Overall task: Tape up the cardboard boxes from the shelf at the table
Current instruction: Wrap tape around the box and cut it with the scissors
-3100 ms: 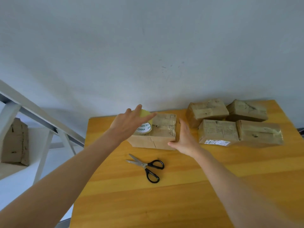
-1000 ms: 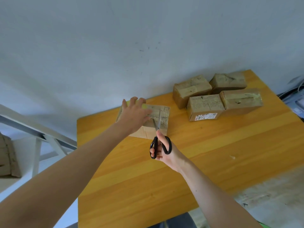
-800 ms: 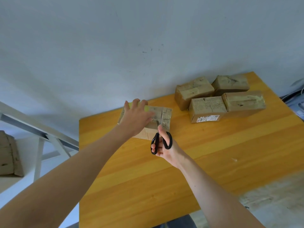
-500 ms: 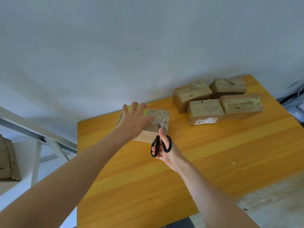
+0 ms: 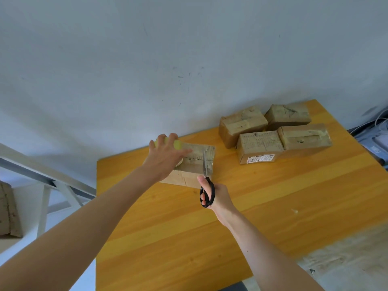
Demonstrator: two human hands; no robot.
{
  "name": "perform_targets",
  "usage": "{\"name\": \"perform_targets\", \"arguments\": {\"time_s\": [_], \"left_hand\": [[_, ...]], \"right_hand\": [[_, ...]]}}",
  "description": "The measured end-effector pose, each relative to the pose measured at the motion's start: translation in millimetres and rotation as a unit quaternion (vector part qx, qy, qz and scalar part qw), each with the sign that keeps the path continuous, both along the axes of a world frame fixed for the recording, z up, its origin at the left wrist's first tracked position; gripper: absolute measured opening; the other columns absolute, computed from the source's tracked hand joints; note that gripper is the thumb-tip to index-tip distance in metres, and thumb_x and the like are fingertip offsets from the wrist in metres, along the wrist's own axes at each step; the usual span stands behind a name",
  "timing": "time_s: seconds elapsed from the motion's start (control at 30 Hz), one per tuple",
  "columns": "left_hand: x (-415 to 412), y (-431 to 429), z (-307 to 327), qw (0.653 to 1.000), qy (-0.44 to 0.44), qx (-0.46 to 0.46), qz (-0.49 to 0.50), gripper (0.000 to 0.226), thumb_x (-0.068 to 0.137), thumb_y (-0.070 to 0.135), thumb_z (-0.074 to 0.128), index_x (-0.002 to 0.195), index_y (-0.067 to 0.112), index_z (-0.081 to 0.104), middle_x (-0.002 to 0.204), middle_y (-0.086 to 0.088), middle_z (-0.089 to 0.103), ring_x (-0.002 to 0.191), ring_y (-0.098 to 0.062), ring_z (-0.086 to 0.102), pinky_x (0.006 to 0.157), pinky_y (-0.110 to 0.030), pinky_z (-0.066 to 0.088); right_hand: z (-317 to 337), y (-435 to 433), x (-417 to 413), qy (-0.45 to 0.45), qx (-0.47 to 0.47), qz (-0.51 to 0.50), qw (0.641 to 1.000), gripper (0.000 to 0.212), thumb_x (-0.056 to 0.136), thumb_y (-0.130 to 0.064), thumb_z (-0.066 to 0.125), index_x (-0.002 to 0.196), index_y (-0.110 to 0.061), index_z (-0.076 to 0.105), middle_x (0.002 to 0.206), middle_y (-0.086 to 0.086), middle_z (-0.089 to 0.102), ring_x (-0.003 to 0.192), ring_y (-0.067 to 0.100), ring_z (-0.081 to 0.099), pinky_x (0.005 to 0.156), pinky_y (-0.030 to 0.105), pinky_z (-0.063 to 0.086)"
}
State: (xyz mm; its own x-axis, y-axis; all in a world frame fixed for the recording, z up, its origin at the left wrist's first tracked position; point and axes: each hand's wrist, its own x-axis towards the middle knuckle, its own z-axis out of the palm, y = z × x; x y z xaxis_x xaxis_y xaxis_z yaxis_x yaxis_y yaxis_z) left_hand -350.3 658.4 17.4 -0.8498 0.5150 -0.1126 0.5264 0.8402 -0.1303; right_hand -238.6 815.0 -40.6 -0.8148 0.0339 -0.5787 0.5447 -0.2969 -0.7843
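A cardboard box [image 5: 196, 162] lies on the orange wooden table [image 5: 241, 217] near its far left corner. My left hand [image 5: 165, 157] grips a yellow-green tape roll [image 5: 177, 144] on top of the box, and a strip of clear tape runs rightward from it over the box top. My right hand [image 5: 214, 194] holds black-handled scissors [image 5: 206, 185] with their blades pointing away from me across the tape near the box's right end.
Several taped cardboard boxes [image 5: 273, 133] sit grouped at the table's far right by the wall. A white shelf frame [image 5: 48, 198] stands left of the table with another box [image 5: 8, 208] on it. Cables and equipment [image 5: 378, 139] lie past the right edge.
My right hand picked up the scissors from the table and brought the blades onto the tape over the box. My left hand stayed on the tape roll.
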Motion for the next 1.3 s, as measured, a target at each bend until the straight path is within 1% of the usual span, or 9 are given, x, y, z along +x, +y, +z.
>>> {"name": "perform_targets", "arguments": {"time_s": [0.23,0.4,0.5,0.7,0.8,0.93,1.03,1.17,1.3], "left_hand": [[-5,-15,3,0.994,-0.031,0.103,0.033,0.036,0.102,0.021,0.043,0.13,0.044,0.047,0.134,-0.012,0.028,0.115,-0.038,0.036,0.089,-0.05,0.047],[-6,-16,-2,0.99,-0.033,0.13,0.045,0.031,0.102,0.023,0.041,0.124,0.043,0.05,0.134,-0.01,0.028,0.115,-0.038,0.034,0.09,-0.049,0.046],[-6,-15,-2,0.987,-0.038,0.146,0.047,0.03,0.103,0.027,0.037,0.125,0.042,0.052,0.135,-0.011,0.028,0.117,-0.038,0.033,0.092,-0.05,0.044],[-7,-26,6,0.957,-0.091,0.253,0.109,0.036,0.104,0.034,0.031,0.131,0.038,0.054,0.137,-0.012,0.029,0.12,-0.036,0.032,0.099,-0.043,0.037],[-7,-34,8,0.927,-0.121,0.324,0.145,0.035,0.104,0.031,0.032,0.129,0.036,0.055,0.131,-0.01,0.033,0.118,-0.033,0.035,0.096,-0.033,0.032],[-4,-48,7,0.89,-0.131,0.405,0.165,0.03,0.103,0.033,0.035,0.123,0.04,0.057,0.115,-0.003,0.036,0.104,-0.027,0.048,0.096,-0.033,0.041],[2,-62,8,0.875,-0.147,0.433,0.162,0.029,0.103,0.031,0.036,0.12,0.04,0.057,0.104,-0.002,0.042,0.09,-0.008,0.047,0.078,-0.009,0.038],[13,-84,3,0.854,-0.185,0.469,0.13,0.026,0.104,0.031,0.037,0.113,0.042,0.058,0.07,-0.01,0.044,0.064,-0.018,0.042,0.063,-0.025,0.034],[29,-107,-6,0.846,-0.232,0.459,0.137,0.028,0.1,0.044,0.035,0.106,0.061,0.057,0.092,-0.031,0.06,0.074,-0.03,0.054,0.067,-0.044,0.045]], "right_hand": [[6,2,-3,0.028,0.046,0.082,0.995,0.055,0.087,-0.057,0.058,0.062,-0.008,0.056,0.066,0.016,0.052,0.056,0.019,0.051,0.061,0.02,0.044],[4,6,-2,0.053,0.126,0.145,0.98,0.089,0.069,-0.077,0.064,0.085,0.01,0.059,0.068,0.015,0.05,0.06,0.019,0.051,0.076,0.028,0.044],[3,-1,-1,0.064,0.197,0.214,0.955,0.067,0.071,-0.072,0.069,0.083,-0.01,0.045,0.073,0.009,0.046,0.065,0.018,0.048,0.069,0.029,0.041],[-5,4,11,0.123,0.25,0.207,0.938,0.051,0.084,-0.053,0.069,0.083,-0.013,0.038,0.062,-0.004,0.037,0.052,0.01,0.038,0.056,0.025,0.035],[-19,20,23,0.168,0.399,0.275,0.858,0.047,0.083,-0.061,0.065,0.085,-0.021,0.039,0.065,-0.01,0.044,0.05,0.006,0.041,0.055,0.021,0.034],[-40,26,31,0.176,0.586,0.375,0.696,0.05,0.084,-0.066,0.056,0.102,-0.02,0.044,0.096,-0.01,0.055,0.086,0.011,0.054,0.083,0.029,0.038],[-52,19,29,0.129,0.606,0.424,0.661,0.054,0.085,-0.059,0.06,0.115,-0.017,0.043,0.113,-0.003,0.05,0.108,0.019,0.05,0.091,0.032,0.037],[-63,5,24,0.105,0.608,0.475,0.628,0.057,0.087,-0.042,0.063,0.128,-0.013,0.036,0.127,0.004,0.041,0.12,0.024,0.042,0.098,0.033,0.036],[-66,-9,21,0.113,0.583,0.47,0.653,0.059,0.095,-0.04,0.056,0.142,-0.011,0.032,0.141,0.004,0.039,0.128,0.023,0.041,0.101,0.032,0.04]]}}
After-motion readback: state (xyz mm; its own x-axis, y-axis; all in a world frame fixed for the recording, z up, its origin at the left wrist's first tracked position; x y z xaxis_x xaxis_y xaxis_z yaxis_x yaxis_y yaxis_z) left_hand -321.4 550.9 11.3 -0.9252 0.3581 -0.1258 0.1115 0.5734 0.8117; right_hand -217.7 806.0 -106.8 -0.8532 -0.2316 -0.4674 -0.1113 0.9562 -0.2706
